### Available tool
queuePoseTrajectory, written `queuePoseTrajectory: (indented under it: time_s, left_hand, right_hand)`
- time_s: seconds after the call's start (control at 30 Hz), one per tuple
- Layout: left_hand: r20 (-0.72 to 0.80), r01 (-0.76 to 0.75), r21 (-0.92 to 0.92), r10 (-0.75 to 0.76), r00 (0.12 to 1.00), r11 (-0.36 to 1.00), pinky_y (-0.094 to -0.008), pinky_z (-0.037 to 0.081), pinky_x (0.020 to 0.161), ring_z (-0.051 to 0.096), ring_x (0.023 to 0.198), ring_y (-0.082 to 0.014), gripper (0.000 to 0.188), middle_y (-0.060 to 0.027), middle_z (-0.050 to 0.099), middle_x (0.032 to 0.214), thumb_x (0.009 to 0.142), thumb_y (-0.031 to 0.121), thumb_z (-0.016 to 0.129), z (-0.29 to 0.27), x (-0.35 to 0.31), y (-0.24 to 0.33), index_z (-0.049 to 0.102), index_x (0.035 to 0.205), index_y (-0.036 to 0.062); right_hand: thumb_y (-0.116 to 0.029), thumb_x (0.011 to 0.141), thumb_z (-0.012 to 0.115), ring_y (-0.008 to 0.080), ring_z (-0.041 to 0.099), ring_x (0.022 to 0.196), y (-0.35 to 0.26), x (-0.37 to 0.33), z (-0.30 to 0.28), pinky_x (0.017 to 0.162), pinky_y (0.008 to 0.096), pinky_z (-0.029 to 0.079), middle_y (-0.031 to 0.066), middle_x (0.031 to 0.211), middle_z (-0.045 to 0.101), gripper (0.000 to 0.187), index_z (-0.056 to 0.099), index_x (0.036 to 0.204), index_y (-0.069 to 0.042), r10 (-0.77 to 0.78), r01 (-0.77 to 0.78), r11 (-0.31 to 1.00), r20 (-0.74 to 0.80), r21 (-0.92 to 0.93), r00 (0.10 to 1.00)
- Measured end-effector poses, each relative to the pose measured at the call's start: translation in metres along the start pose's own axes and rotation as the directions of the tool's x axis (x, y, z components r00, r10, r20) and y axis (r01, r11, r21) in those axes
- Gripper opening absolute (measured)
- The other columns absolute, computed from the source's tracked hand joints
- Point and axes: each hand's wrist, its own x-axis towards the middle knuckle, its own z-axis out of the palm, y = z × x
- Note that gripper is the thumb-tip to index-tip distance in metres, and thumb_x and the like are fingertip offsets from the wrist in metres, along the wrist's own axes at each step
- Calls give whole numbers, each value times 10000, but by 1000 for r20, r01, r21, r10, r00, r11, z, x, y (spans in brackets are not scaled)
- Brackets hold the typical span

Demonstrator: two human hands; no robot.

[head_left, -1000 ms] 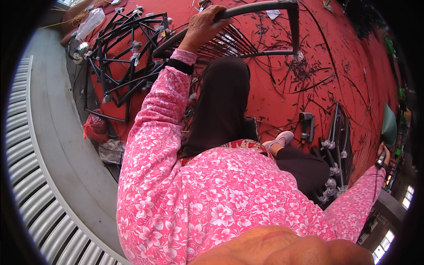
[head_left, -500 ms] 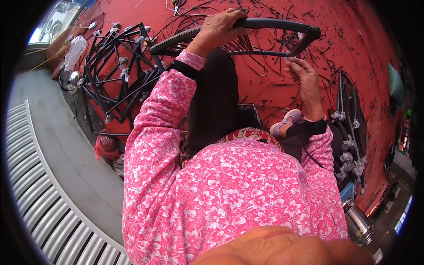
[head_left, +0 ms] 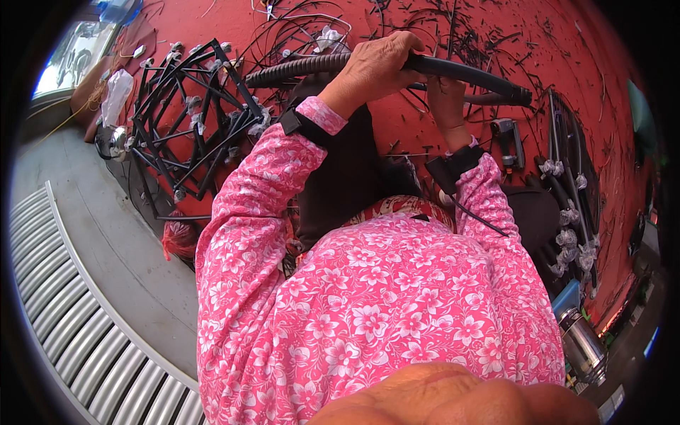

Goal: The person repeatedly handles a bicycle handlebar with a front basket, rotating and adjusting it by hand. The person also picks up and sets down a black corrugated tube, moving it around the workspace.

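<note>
A dark curved tubular frame is held up in front of me, across my raised knee. Ribbed wrapping covers its left stretch, while the right stretch is smooth. My left hand is closed around the upper tube, near where the wrapping ends. Just below that tube, to the right, is my right hand. Its fingertips go behind the tube, so what they touch or hold is hidden. The frame's lower rail shows partly beyond the right hand.
Dark tubular frames with plastic-wrapped ends lie at left; more wrapped tubes lie at right. A grey handheld tool rests on the red floor, among strips and scraps. A slatted metal bench stands lower left, a metal flask lower right.
The frame has tilted and its right end has dropped and shifted right. My right hand has moved left and up, beneath the upper tube. The grey tool has come into view; the shoe is mostly hidden.
</note>
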Motion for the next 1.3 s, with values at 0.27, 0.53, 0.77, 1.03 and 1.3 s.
queuePoseTrajectory:
  time_s: [0.27,0.53,0.77,1.03,1.3]
  left_hand:
    - [-40,190,220,-185,982,957,-419,401,930,607,997,-293,569,-97,629,1033,748,455,853,26,-24,32,638,1077,44]
    - [-36,164,202,-160,986,966,-498,291,1119,559,1139,-301,543,-107,617,1113,755,448,834,66,-52,75,647,1091,64]
    - [5,211,305,-223,975,929,-548,239,1144,553,1164,-292,693,-90,620,1138,640,565,873,76,-51,81,648,1086,85]
    - [-2,217,331,-229,973,918,-532,241,1130,570,1090,-260,683,-70,623,1058,637,627,853,82,-41,81,656,1025,100]
    - [9,217,314,-231,973,925,-515,247,1125,572,1049,-260,642,-61,623,1029,670,597,846,78,-40,82,659,1029,98]
  right_hand:
    - [-58,980,620,283,706,786,29,-62,-26,723,393,544,133,847,710,164,706,1116,-27,130,-128,986,-9,108,991]
    - [-22,981,564,280,712,1010,31,-117,-52,900,358,555,144,1101,707,246,651,1211,-12,65,-71,992,57,101,996]
    - [-71,937,607,294,728,877,29,-98,-61,779,374,581,112,987,709,195,652,1126,-51,-39,36,999,146,21,989]
    - [-156,930,696,268,731,859,36,-97,-60,708,361,576,83,1011,720,305,630,1215,-68,0,-3,1000,214,13,977]
    - [-100,925,619,276,716,826,32,-93,-60,709,370,582,95,949,694,220,633,1142,-67,-16,12,1000,161,25,987]
